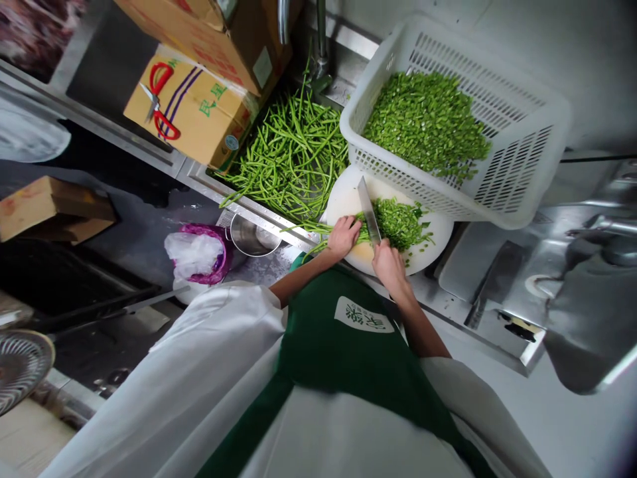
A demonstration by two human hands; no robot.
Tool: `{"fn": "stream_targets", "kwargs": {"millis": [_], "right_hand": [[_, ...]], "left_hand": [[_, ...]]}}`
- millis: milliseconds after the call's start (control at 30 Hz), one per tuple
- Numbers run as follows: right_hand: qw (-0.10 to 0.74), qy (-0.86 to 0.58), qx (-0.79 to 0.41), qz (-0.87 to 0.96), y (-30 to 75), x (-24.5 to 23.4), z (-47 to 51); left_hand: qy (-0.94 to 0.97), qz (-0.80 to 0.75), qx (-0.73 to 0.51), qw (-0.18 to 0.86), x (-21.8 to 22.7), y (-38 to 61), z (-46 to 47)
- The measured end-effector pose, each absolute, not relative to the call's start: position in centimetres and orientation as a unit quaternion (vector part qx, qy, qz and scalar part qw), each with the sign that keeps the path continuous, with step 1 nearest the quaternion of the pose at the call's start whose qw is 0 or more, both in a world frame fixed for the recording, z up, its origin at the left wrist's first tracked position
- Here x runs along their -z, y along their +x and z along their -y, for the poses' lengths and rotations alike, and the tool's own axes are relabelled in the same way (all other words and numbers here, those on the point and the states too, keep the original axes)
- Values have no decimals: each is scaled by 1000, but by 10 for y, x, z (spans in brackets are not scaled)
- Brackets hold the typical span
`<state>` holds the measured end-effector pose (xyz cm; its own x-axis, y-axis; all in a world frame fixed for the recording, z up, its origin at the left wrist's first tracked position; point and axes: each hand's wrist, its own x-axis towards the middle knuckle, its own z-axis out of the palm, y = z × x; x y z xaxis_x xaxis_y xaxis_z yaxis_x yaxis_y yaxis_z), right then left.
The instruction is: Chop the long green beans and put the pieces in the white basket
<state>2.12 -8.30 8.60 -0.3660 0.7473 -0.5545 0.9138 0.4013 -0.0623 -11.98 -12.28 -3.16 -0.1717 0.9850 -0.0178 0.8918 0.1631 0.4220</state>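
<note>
On a round white cutting board [343, 192] my left hand [344, 237] presses down a bunch of long green beans [318, 228], fingers curled over them. The bean ends trail off to the left past the counter edge. My right hand [391, 265] grips the handle of a kitchen knife [369, 211], whose blade stands across the beans just right of my left fingers. Chopped green beans [398, 224] lie heaped against the blade's right side. A large pile of whole beans [293, 156] fills the sink area behind and left of the board.
A white slotted basket [527, 99] holding chopped beans [428, 123] stands behind the board. Red-handled scissors [155, 106] lie on a cardboard box [199, 113] at left. Below are a metal pot [253, 238] and a purple-lined bin [219, 255]. A metal sink basin [597, 325] is at right.
</note>
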Motion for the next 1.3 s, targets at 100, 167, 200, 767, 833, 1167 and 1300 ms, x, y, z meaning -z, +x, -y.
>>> {"fn": "stream_targets", "kwargs": {"millis": [100,167,200,767,833,1167,1300], "right_hand": [[241,502,170,-813,34,-101,98],[256,494,172,-813,36,-102,104],[259,492,176,-812,33,-99,105],[247,497,210,-805,20,-91,100],[232,508,217,-800,11,-77,96],[227,530,213,-789,47,-58,69],[214,528,213,-794,42,-58,76]], "left_hand": [[629,-748,-155,145,31,-119,122],[630,-747,-150,152,31,-119,121],[631,-746,-148,155,32,-119,121],[612,-750,-186,167,41,-121,124],[612,-749,-187,173,40,-123,124],[621,-746,-184,155,28,-108,99],[585,-767,-232,126,17,-116,108]]}}
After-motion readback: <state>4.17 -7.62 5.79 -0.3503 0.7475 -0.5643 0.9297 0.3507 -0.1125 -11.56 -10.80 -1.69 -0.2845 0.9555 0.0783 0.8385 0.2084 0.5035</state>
